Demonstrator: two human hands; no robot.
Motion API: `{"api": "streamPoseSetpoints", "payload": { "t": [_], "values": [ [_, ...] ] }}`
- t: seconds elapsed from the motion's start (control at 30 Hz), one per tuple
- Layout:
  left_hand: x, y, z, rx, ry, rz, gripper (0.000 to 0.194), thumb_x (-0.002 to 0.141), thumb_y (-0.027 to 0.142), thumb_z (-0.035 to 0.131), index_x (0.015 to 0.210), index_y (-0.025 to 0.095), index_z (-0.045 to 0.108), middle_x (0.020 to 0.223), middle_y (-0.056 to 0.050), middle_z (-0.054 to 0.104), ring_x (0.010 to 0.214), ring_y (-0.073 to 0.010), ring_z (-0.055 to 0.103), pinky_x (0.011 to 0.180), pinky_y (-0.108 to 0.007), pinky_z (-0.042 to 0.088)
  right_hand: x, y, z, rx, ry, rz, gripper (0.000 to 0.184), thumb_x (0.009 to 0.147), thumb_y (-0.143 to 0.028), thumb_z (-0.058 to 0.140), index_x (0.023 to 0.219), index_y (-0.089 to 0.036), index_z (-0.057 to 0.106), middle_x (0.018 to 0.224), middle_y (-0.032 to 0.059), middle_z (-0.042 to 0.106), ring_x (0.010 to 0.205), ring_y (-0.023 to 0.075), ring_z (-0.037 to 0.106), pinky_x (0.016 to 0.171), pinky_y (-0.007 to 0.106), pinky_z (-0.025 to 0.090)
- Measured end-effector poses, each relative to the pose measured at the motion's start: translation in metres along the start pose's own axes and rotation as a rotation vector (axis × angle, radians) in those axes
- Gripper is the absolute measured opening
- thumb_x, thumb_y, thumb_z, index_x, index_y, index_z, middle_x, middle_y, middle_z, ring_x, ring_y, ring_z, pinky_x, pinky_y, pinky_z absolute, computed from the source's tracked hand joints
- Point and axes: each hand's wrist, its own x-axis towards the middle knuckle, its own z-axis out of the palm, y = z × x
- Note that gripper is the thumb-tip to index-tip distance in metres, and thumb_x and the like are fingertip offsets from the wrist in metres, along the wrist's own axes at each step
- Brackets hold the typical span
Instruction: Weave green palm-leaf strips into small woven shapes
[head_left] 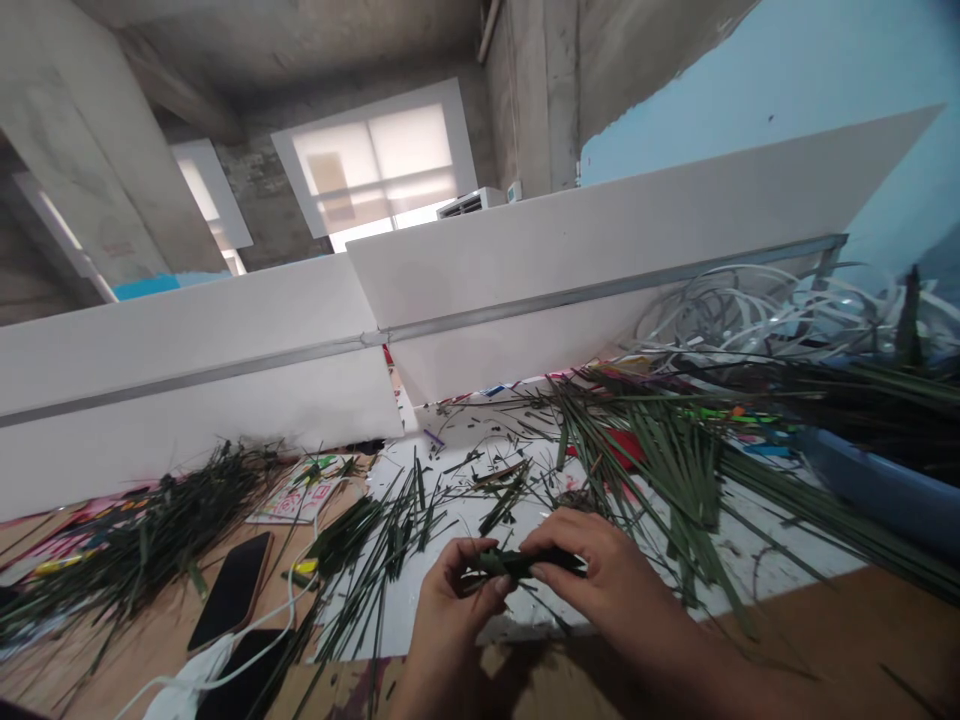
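Note:
A small bundle of folded or woven green leaf strips (pixel 514 563) is held between my two hands, over the front of a white board (pixel 420 625). My left hand (pixel 461 585) pinches its left end between thumb and fingers. From the other side my right hand (pixel 581 560) grips it, thumb below and fingers on top, with a dark end of leaf showing under the palm. The hands nearly touch at the middle. Exactly how the strips are folded is too small to make out.
Long green leaves (pixel 686 460) spread at the right beside a blue basin (pixel 877 480). Cut strips (pixel 401 525) and a dark leaf heap (pixel 172 520) lie left. A phone (pixel 232 590), a white cable (pixel 291 580), clear tubing (pixel 720 305) and a white partition (pixel 562 260) surround the workplace.

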Motion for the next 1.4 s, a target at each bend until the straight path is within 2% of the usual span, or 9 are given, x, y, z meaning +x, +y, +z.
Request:
{"api": "streamPoseSetpoints", "payload": {
  "t": [0.1, 0.2, 0.47, 0.67, 0.83, 0.93, 1.1, 1.4],
  "values": [
    [0.001, -0.003, 0.000, -0.013, -0.001, -0.002, 0.052, 0.040, 0.037, 0.099, 0.079, 0.017, 0.072, 0.069, -0.001, 0.072, 0.059, -0.0136, 0.061, 0.058, -0.025, 0.047, 0.000, 0.003, 0.001, -0.057, -0.005, 0.011, 0.010, 0.084, -0.014, 0.066, 0.080, -0.023, 0.071, 0.084, -0.0005, 0.070, 0.084, 0.0198, 0.062, 0.077, 0.032, 0.039],
    [0.001, -0.005, 0.001, -0.014, -0.029, 0.028, 0.047, 0.044, 0.035, 0.098, 0.078, 0.017, 0.072, 0.071, -0.003, 0.074, 0.065, -0.0153, 0.064, 0.063, -0.025, 0.048, -0.002, 0.002, 0.003, -0.072, 0.009, 0.014, 0.011, 0.083, -0.013, 0.066, 0.077, -0.022, 0.069, 0.080, -0.0003, 0.068, 0.081, 0.0198, 0.061, 0.074, 0.032, 0.038],
    [-0.004, 0.000, 0.003, 0.027, -0.036, 0.078, 0.040, 0.046, 0.031, 0.098, 0.075, 0.017, 0.073, 0.072, -0.004, 0.075, 0.070, -0.0172, 0.066, 0.069, -0.027, 0.050, -0.005, -0.006, 0.009, 0.019, 0.092, 0.025, 0.012, 0.082, -0.011, 0.065, 0.073, -0.019, 0.066, 0.076, -0.0006, 0.063, 0.076, 0.0174, 0.059, 0.070, 0.029, 0.040],
    [-0.002, -0.002, 0.000, 0.072, -0.052, 0.107, 0.041, 0.050, 0.035, 0.096, 0.079, 0.017, 0.073, 0.073, -0.004, 0.074, 0.070, -0.0175, 0.065, 0.068, -0.027, 0.050, -0.006, -0.006, 0.009, 0.035, 0.062, 0.019, 0.013, 0.082, -0.012, 0.063, 0.072, -0.020, 0.066, 0.076, -0.0003, 0.063, 0.076, 0.0176, 0.059, 0.069, 0.029, 0.040],
    [0.000, -0.003, -0.003, 0.030, -0.077, 0.069, 0.047, 0.050, 0.032, 0.096, 0.090, 0.018, 0.074, 0.076, -0.003, 0.075, 0.068, -0.0156, 0.066, 0.065, -0.024, 0.049, -0.005, -0.007, 0.008, 0.045, 0.071, 0.026, 0.012, 0.084, -0.015, 0.063, 0.073, -0.020, 0.067, 0.076, -0.0003, 0.064, 0.077, 0.0179, 0.059, 0.070, 0.030, 0.039],
    [0.000, -0.003, -0.003, 0.022, -0.099, 0.079, 0.042, 0.053, 0.031, 0.096, 0.087, 0.018, 0.075, 0.078, -0.005, 0.077, 0.073, -0.0165, 0.068, 0.069, -0.025, 0.051, -0.005, -0.007, 0.008, 0.049, 0.080, 0.047, 0.014, 0.084, -0.015, 0.063, 0.072, -0.020, 0.066, 0.075, -0.0007, 0.063, 0.076, 0.0175, 0.059, 0.070, 0.029, 0.039],
    [-0.001, -0.003, -0.001, 0.034, -0.069, 0.084, 0.040, 0.049, 0.029, 0.097, 0.080, 0.017, 0.075, 0.074, -0.004, 0.077, 0.071, -0.0171, 0.068, 0.069, -0.026, 0.052, -0.007, -0.009, 0.009, 0.039, 0.062, 0.033, 0.014, 0.084, -0.012, 0.063, 0.072, -0.020, 0.063, 0.075, -0.0010, 0.061, 0.075, 0.0169, 0.058, 0.069, 0.029, 0.038],
    [0.002, -0.012, -0.009, 0.099, -0.105, 0.139, 0.036, 0.058, 0.028, 0.093, 0.086, 0.017, 0.074, 0.079, -0.005, 0.077, 0.075, -0.0180, 0.068, 0.072, -0.027, 0.052, -0.006, -0.006, 0.011, 0.026, 0.038, 0.013, 0.016, 0.082, -0.006, 0.064, 0.071, -0.018, 0.064, 0.075, -0.0009, 0.060, 0.075, 0.0160, 0.057, 0.067, 0.027, 0.038]
  ]
}}
